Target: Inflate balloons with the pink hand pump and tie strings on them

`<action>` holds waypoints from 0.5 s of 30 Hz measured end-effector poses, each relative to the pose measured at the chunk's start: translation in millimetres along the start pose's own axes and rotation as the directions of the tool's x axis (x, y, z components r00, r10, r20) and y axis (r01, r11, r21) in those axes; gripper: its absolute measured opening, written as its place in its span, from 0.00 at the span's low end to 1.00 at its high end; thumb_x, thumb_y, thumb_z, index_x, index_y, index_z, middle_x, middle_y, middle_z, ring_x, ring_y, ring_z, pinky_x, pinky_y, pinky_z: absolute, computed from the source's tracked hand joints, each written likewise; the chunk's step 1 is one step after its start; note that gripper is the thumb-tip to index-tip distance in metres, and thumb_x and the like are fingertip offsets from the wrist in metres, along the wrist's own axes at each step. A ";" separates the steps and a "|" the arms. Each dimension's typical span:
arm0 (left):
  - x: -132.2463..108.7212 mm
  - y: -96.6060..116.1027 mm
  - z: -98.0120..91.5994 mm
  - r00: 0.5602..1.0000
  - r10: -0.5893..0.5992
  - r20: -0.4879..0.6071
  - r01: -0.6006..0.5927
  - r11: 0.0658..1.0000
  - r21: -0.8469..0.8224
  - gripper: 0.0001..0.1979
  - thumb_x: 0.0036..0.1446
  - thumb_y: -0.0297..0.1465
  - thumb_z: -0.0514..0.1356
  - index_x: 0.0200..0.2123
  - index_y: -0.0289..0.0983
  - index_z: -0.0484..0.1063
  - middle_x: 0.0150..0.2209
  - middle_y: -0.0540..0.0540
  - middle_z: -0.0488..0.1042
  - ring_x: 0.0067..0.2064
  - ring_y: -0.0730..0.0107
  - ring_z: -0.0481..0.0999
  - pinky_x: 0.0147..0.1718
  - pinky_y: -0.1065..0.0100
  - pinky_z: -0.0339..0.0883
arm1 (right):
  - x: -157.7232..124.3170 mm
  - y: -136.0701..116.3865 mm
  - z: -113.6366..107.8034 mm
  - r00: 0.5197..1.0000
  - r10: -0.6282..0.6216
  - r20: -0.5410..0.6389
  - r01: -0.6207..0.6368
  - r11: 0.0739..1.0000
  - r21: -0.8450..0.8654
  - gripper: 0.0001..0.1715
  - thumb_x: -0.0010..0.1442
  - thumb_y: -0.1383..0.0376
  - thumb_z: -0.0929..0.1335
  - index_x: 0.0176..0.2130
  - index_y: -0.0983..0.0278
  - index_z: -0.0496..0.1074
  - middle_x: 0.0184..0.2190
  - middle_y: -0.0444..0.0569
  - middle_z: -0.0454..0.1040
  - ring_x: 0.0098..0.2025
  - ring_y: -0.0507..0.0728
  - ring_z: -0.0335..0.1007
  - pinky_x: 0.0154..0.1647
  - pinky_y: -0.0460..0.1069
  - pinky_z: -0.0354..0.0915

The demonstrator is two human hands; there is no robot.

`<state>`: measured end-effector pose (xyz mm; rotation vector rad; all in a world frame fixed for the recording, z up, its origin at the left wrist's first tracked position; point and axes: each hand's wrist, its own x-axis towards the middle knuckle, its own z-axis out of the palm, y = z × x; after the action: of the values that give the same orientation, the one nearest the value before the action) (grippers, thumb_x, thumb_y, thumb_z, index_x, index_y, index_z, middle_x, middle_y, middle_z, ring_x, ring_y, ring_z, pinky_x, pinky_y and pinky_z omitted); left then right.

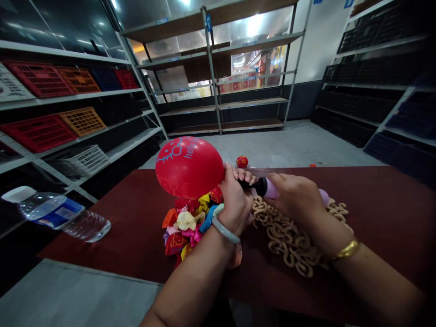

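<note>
An inflated red balloon (190,167) with blue printing hangs at the fingers of my left hand (236,195), which is closed around its neck and the black nozzle end of a pump. My right hand (294,193) is wrapped around the pump's lilac body (271,188), to the right of the left hand. Left of my left wrist lies a pile of limp colourful balloons (187,222). Beneath my right hand and forearm is a heap of tan curled pieces (289,240), partly hidden by the arm.
A water bottle (64,213) is at the left side of the dark red table (136,227). A small red patterned ball (242,161) shows beyond the far edge. Shelves with crates (37,78) stand at left, more shelving (252,105) behind and at right.
</note>
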<state>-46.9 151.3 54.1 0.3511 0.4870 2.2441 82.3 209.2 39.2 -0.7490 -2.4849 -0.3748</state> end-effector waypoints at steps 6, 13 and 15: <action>20.1 53.0 -1.7 0.990 0.137 -0.041 -0.136 0.990 0.022 0.24 0.63 0.43 0.56 0.21 0.38 0.52 0.17 0.56 0.52 0.17 0.79 0.56 0.20 0.72 0.52 | -0.4 25.7 5.7 0.999 0.043 -0.021 -0.042 0.997 0.059 0.24 0.57 0.51 0.66 0.49 0.59 0.71 0.41 0.49 0.78 0.39 0.61 0.74 0.32 0.52 0.57; 29.1 73.3 -5.5 0.978 0.199 -0.067 -0.203 0.977 -0.059 0.22 0.65 0.38 0.55 0.21 0.38 0.50 0.17 0.57 0.51 0.16 0.80 0.56 0.19 0.73 0.49 | -4.4 47.0 5.2 0.997 0.069 -0.019 -0.069 0.998 -0.012 0.26 0.55 0.50 0.68 0.50 0.59 0.72 0.40 0.50 0.79 0.36 0.61 0.73 0.31 0.52 0.56; 26.8 64.8 -4.6 0.981 0.188 -0.055 -0.192 0.978 -0.084 0.22 0.65 0.38 0.55 0.21 0.38 0.51 0.17 0.57 0.51 0.17 0.80 0.55 0.19 0.73 0.49 | -4.3 43.1 2.7 0.997 0.074 -0.022 -0.074 0.997 -0.029 0.26 0.55 0.50 0.68 0.49 0.60 0.72 0.39 0.51 0.78 0.36 0.61 0.72 0.31 0.52 0.55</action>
<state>-108.2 131.0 81.7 0.3113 0.3903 2.4556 109.2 243.4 39.4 -0.8420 -2.4289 -0.3914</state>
